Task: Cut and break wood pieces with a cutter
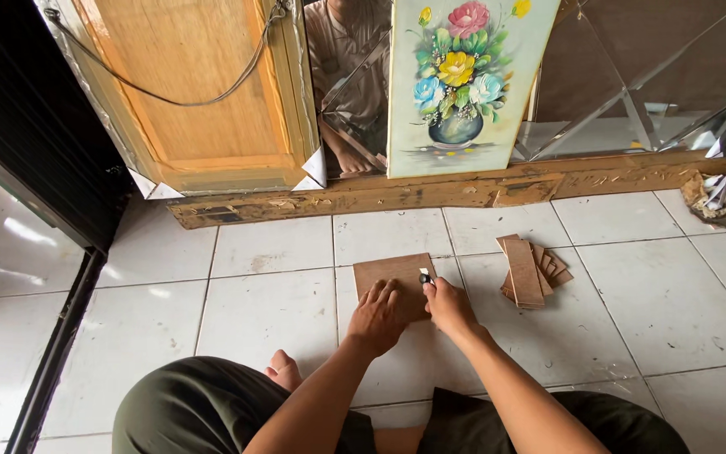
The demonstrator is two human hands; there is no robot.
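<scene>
Fingers of left hand (377,315) spread flat, pinning brown board (397,284) on floor tiles (279,319) so it won't slide; right hand (449,308) pinches small black cutter (424,277) at board's edge. Cut strips (531,271) stacked nearby.

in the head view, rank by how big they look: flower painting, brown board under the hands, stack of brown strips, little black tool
1. flower painting, though it stands farther away
2. brown board, partly covered by the left hand
3. stack of brown strips
4. black tool, at the right hand
</scene>
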